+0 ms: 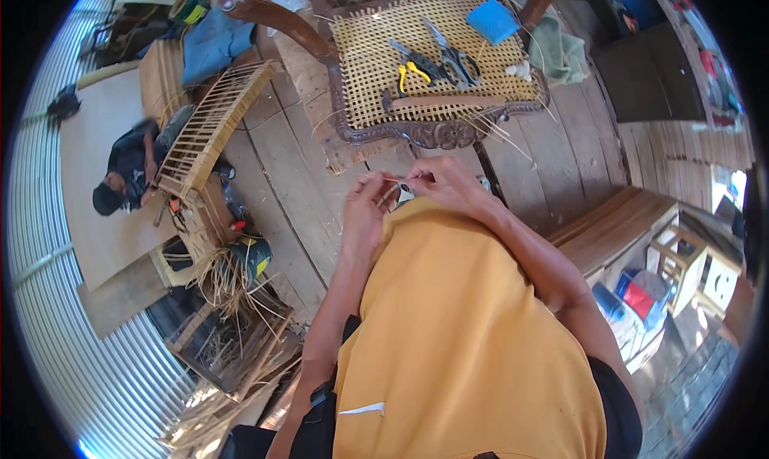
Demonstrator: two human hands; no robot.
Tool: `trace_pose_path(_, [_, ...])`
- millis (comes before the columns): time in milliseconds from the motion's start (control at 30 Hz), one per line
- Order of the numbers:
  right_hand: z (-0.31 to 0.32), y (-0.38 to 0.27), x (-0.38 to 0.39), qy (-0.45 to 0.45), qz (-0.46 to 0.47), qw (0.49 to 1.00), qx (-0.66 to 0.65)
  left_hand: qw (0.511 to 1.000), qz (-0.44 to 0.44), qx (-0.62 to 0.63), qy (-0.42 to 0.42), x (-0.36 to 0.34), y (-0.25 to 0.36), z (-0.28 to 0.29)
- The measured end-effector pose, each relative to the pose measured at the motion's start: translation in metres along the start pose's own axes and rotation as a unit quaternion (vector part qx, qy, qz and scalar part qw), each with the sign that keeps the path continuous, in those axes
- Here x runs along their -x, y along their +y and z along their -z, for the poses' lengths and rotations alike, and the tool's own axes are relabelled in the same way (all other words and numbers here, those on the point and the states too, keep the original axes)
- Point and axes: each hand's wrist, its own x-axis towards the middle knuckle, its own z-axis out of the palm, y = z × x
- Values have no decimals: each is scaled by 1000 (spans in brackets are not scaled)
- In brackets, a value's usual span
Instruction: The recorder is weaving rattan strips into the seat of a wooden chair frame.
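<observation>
- Position: left hand (368, 199) and right hand (442, 179) nearly meet in front of the shirt (465, 299), short of the chair (442, 134).
- Grip: narrow on both, apparently pinching a small piece (402, 179) between the fingertips; its kind is unclear.
- Drop risk: a slack pinch could lose the piece, perhaps into a gap in the floor (553, 167).
- Tool risk: hammer (448, 101), pliers (415, 70) and scissors (460, 64) lie loose on the seat (360, 38); knocking the chair could shift them.

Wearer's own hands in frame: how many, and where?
2. The left hand and, to its right, the right hand, close together in the picture between the orange shirt and the cane-seat chair. Some fingers are hidden.
</observation>
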Motion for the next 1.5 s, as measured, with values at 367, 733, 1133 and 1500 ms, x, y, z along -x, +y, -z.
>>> trace_pose_path(367, [-15, -2, 27, 153, 43, 978, 138, 989, -71, -127, -32, -22, 19, 17])
trace_pose_path(733, [8, 41, 46, 152, -144, 977, 33, 981, -158, -84, 69, -44, 59, 16])
trace_pose_path(1133, [129, 200, 102, 232, -316, 897, 202, 907, -350, -146, 186, -21, 161, 10])
trace_pose_path(1500, [221, 289, 193, 315, -393, 783, 366, 902, -354, -141, 204, -30, 191, 18])
